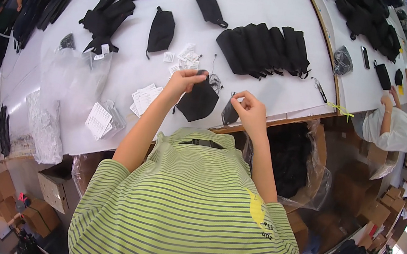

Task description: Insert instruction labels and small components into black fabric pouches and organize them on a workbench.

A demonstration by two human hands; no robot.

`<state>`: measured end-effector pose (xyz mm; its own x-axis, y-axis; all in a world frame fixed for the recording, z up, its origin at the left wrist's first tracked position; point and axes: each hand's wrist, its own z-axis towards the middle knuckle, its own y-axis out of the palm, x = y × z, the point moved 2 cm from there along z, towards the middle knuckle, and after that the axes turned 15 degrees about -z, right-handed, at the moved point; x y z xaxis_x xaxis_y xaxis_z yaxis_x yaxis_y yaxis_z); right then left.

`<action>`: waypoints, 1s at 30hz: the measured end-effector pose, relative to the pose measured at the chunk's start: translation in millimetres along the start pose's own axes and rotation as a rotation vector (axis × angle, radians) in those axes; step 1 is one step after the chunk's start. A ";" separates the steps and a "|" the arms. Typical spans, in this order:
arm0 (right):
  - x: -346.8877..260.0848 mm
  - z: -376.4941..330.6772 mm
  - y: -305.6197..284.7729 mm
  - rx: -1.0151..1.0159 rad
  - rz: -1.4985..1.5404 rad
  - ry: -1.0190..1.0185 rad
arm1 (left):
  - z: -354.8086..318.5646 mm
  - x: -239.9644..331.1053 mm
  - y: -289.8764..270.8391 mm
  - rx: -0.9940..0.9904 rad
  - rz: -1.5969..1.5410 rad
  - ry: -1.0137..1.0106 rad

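My left hand (184,84) pinches the upper edge of a black fabric piece (198,101), pouch-like with pointed ends, near the table's front edge. To its right my right hand (250,111) is raised with thumb and forefinger pressed together; whatever lies between them is too small to tell. A small dark, mesh-like piece (229,114) sits just left of those fingers, by the edge. Thin black strings (215,82) lie beyond the pouch-like piece. White printed tags (187,54) are scattered behind my left hand, and white cards (144,99) lie left of that forearm.
A row of similar black pieces (261,49) lies at the back right of the white table (186,26). Clear plastic bags (78,75) and a stack of cards (100,120) are at left. A yellow tie (340,110) hangs over the right edge. Another person (393,127) works at right.
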<state>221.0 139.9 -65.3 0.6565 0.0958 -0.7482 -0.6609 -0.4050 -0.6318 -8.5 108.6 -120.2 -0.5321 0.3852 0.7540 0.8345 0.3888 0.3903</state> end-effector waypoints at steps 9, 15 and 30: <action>-67.2 -15.1 48.9 -0.132 -0.383 -0.424 | -99.2 -28.1 -17.5 0.069 -0.413 -0.113; -74.9 -24.0 61.7 -0.141 -0.404 -0.594 | -134.6 -24.0 -22.0 0.225 -0.099 0.011; -68.0 -44.2 86.0 -0.505 -0.016 -0.326 | -169.8 -11.3 -33.6 -0.086 -0.773 0.261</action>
<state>135.5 58.4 -59.8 0.4667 0.3468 -0.8136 -0.3449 -0.7758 -0.5285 -6.3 -50.9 -52.1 -0.9200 -0.1768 0.3497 0.2592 0.3946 0.8815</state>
